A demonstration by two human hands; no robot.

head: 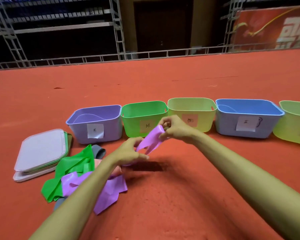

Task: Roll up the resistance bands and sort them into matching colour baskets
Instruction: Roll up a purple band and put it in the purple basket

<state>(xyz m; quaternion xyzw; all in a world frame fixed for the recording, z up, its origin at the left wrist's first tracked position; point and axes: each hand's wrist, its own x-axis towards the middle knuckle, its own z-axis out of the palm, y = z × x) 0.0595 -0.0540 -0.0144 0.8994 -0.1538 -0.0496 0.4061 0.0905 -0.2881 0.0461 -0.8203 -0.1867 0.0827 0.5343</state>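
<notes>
Both your left hand (131, 150) and right hand (174, 129) pinch the purple band (151, 139), lifted clear, likely for rolling (tail seems to reach the near-left pile (73, 174)); purple basket (78, 132) waits far left.

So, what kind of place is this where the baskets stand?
Probably an indoor sports hall or arena. The wide red floor runs to a low metal rail, metal scaffolding behind it carries what look like rows of seats, and a big red banner stands at the far right.
</notes>
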